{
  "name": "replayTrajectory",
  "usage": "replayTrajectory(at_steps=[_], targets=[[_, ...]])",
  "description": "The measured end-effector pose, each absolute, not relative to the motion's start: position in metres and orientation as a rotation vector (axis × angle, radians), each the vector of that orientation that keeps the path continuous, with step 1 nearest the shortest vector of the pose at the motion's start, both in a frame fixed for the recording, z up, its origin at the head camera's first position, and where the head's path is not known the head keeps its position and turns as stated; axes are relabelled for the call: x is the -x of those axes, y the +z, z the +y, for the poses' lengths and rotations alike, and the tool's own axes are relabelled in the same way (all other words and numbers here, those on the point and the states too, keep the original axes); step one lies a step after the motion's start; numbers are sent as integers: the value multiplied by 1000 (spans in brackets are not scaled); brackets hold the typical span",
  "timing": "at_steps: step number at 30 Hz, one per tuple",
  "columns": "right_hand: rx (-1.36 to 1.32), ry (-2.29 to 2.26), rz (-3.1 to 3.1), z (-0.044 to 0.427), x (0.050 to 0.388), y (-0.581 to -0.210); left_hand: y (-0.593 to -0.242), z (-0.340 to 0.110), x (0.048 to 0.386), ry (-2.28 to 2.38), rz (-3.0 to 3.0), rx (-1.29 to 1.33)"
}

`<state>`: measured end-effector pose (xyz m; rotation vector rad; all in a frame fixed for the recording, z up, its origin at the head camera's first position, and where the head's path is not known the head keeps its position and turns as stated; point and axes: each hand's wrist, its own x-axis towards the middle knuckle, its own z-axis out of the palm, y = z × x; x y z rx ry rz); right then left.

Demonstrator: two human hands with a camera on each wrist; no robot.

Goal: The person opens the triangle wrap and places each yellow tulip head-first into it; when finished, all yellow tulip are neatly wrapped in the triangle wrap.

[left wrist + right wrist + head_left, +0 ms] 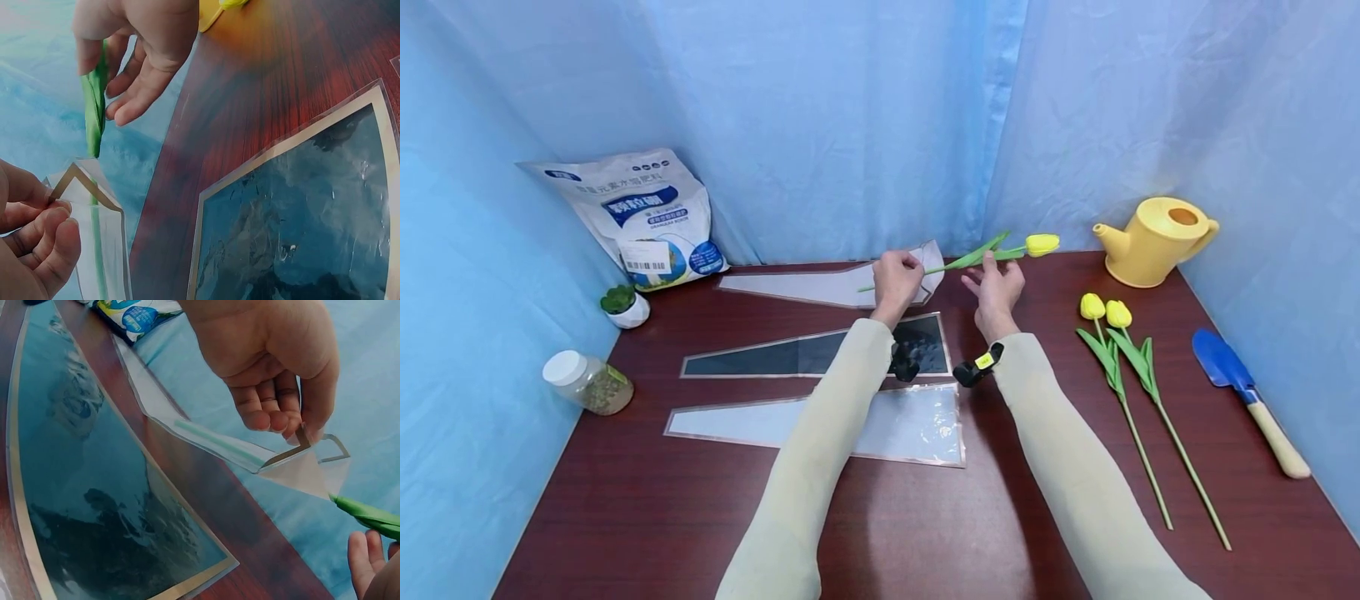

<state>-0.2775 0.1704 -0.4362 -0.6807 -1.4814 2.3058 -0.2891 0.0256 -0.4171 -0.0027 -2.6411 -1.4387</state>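
Observation:
At the back of the table, my left hand [897,283] pinches the upper edge of a white, gold-bordered flower sleeve [805,287], holding its mouth apart. My right hand [997,293] holds a yellow tulip [1042,244] by its green leaves, below the flower head. In the left wrist view, the tulip's stem [97,250] runs down inside the sleeve, while the leaves [94,115] are above the mouth. The right wrist view shows the left thumb and fingers [306,419] at the sleeve's raised edge. Part of the right hand's grip is hidden there.
A black sleeve [827,353] and another white sleeve [917,423] lie in front. Two yellow tulips [1112,375], a blue trowel [1221,358] and a yellow watering can [1138,250] are on the right. A fertilizer bag [647,208], potted succulent [627,310] and jar [597,387] are left.

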Motion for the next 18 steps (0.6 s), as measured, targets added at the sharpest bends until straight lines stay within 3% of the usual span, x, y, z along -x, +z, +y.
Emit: replayTrajectory(at_steps=[18], targets=[[709,2302,-1445,165,278,-430,-418,32,287,-1422,-2600,61]])
